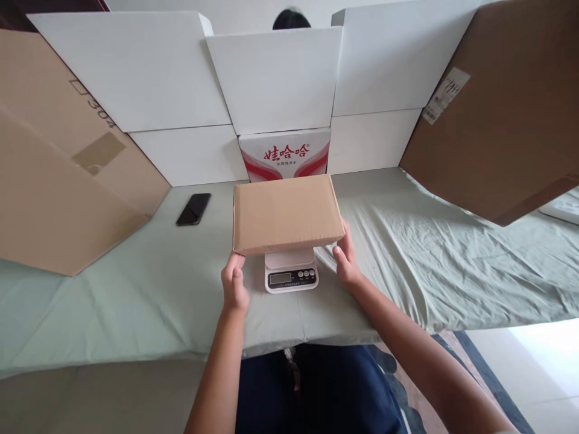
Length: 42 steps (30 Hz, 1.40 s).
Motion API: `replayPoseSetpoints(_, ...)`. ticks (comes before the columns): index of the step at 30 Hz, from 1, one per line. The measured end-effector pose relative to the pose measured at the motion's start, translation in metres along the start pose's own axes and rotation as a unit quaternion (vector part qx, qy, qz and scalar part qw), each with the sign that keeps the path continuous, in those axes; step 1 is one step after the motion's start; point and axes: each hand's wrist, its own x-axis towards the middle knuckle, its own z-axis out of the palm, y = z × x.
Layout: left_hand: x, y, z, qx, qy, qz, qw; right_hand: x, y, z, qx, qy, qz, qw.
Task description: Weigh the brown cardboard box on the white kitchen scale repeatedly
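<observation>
A closed brown cardboard box [287, 211] is directly over a white digital kitchen scale [292, 274], covering most of its platform. Whether the box rests on the scale or is held just above it, I cannot tell. My left hand [234, 283] grips the box at its front left corner, fingers partly hidden underneath. At the front right corner my right hand [346, 256] holds it too, thumb at the front, the other fingers along the side and below. The scale's small display and its row of buttons face me; the display looks blank.
A black smartphone [194, 209] lies on the green tablecloth [181, 301] to the left. White boxes [275, 81] and a red-and-white printed carton [284, 154] form a wall behind. Large cardboard panels [67, 157] flank both sides. Beyond the wall, the top of a person's head [291, 19] shows.
</observation>
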Motion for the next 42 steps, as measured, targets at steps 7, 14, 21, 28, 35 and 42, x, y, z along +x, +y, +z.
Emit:
replayPoseSetpoints(7, -0.025, -0.003, -0.01, 0.002, 0.007, -0.042, 0.999, -0.012, -0.002, -0.004, -0.022, 0.002, 0.039, 0.999)
replayPoseSetpoints(14, -0.02, -0.003, -0.007, 0.003, 0.012, -0.064, 0.998, -0.012, -0.002, -0.002, -0.022, 0.002, 0.048, 0.999)
replayPoseSetpoints(21, -0.02, -0.003, -0.007, -0.001, 0.0, -0.054, 0.999, -0.012, -0.005, -0.001, -0.016, -0.001, 0.058, 0.998)
replayPoseSetpoints(28, -0.018, 0.001, -0.007, 0.013, 0.052, -0.046, 0.998, -0.011, -0.007, -0.003, -0.017, 0.123, 0.064, 0.99)
replayPoseSetpoints(35, -0.02, -0.002, -0.007, 0.015, 0.03, -0.053, 0.998, -0.017, -0.01, -0.001, -0.014, 0.066, 0.064, 0.996)
replayPoseSetpoints(42, -0.006, 0.005, -0.008, -0.001, 0.003, -0.06, 0.998, -0.016, -0.026, 0.008, 0.001, 0.05, 0.063, 0.997)
